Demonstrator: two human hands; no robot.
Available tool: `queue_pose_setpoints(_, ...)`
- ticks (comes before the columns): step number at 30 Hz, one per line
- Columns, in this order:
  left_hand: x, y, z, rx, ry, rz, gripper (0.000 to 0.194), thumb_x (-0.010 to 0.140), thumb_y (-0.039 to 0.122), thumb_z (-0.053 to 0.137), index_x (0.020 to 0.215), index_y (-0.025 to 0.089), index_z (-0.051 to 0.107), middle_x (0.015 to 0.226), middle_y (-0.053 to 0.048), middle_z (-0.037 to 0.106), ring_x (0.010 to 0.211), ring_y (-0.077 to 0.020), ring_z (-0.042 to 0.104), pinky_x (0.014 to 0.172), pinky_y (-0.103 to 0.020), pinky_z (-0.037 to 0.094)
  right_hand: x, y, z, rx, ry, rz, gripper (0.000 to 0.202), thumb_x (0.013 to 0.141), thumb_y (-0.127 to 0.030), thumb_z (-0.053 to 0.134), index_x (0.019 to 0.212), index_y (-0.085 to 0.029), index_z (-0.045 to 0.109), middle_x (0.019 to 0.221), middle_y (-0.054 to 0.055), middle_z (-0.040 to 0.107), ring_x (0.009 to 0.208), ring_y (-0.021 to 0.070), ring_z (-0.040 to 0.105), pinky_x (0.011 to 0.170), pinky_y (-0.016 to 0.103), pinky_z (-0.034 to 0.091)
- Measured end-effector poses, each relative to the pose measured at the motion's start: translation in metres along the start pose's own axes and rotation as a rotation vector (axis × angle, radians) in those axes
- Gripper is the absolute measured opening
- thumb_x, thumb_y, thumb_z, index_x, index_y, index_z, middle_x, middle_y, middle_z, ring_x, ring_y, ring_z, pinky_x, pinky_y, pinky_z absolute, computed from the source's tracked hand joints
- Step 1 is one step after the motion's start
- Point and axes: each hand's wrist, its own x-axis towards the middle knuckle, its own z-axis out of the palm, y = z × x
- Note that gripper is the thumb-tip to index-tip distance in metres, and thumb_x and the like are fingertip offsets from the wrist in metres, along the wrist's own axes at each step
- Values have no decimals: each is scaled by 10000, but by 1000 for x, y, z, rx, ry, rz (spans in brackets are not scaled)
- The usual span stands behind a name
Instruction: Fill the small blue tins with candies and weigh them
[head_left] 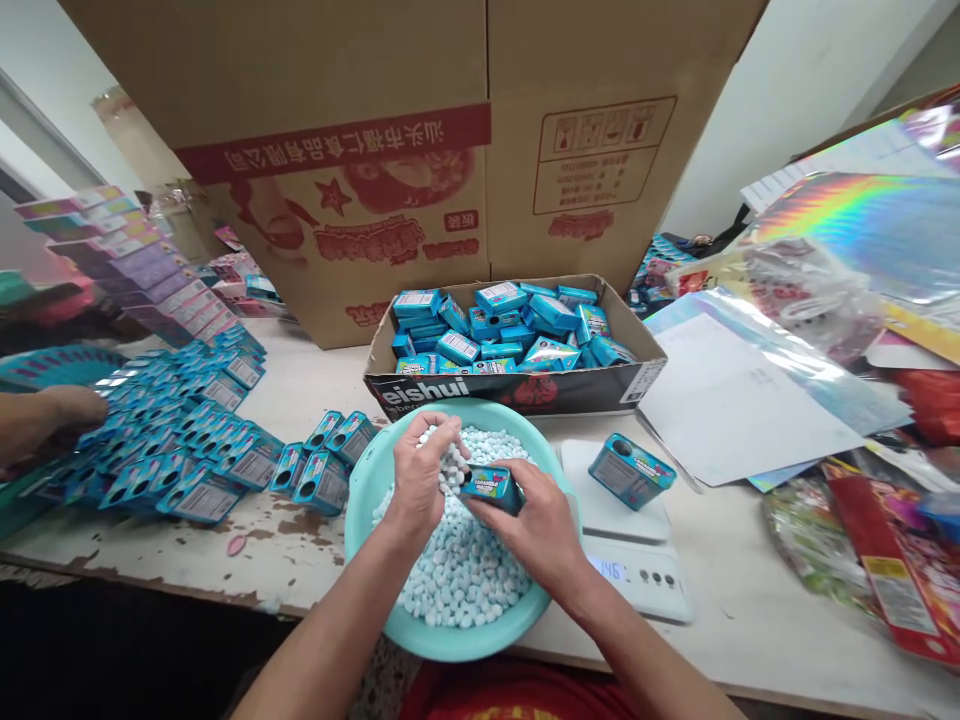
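Observation:
Over a turquoise basin [457, 648] full of small white and pale blue candies [465, 570], my right hand [536, 520] grips a small blue candy box [491, 487] marked "CARAMELO MACIZO". Its open hole faces left. My left hand [424, 475] is closed around a bunch of candies [448, 462], held right against that hole. Another blue box [631, 470] with an open hole sits on a white kitchen scale [645, 580], whose display looks like 146. To the basin's left stand several open blue boxes [322, 478].
A cardboard tray [525, 392] behind the basin holds many blue boxes. Rows of open boxes [202, 440] fill the left, where another person's hand [52, 420] reaches in. A big carton [420, 150] rises at the back. White sheets [735, 400] and plastic wrappers [885, 550] lie right.

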Motion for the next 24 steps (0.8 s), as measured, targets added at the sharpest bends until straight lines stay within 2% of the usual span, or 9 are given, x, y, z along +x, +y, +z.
queue_pose_setpoints(3, 1, -3, 2, 14, 18, -30, 238, 681, 323, 701, 760, 193, 519, 531, 56, 572, 426, -86, 510, 457, -194, 402, -2, 1, -1, -28, -17, -54, 284, 687, -265, 768, 934, -237, 630, 912, 38, 691, 878, 256, 629, 764, 367, 444)
queue_pose_setpoints(7, -1, -3, 7, -27, 17, -75, 299, 618, 301, 744, 797, 191, 531, 581, 38, 612, 493, -117, 576, 496, -215, 439, -3, 5, -4, 29, -16, -3, 262, 718, -301, 756, 936, -241, 625, 927, 31, 685, 891, 244, 627, 780, 361, 457)
queue_pose_setpoints(11, -3, -2, 8, 0, -7, -48, 279, 670, 354, 723, 781, 185, 530, 523, 37, 593, 479, -106, 546, 486, -202, 416, -4, 10, -5, 72, 20, 4, 264, 738, -323, 744, 947, -231, 612, 938, 40, 674, 903, 242, 622, 799, 364, 462)
queue_pose_setpoints(19, -2, -7, 7, -20, -37, 11, 248, 729, 376, 689, 696, 173, 550, 465, 50, 534, 495, -106, 549, 549, -219, 442, -6, 11, -9, 111, -41, 13, 263, 723, -294, 749, 948, -229, 629, 948, 37, 672, 895, 235, 621, 808, 363, 469)
queue_pose_setpoints(24, -2, -8, 6, -18, -27, 18, 223, 724, 365, 688, 742, 174, 572, 580, 36, 592, 491, -92, 547, 511, -209, 429, -5, 9, -8, 136, -75, 50, 242, 725, -281, 738, 937, -228, 633, 942, 37, 667, 897, 235, 620, 807, 354, 469)
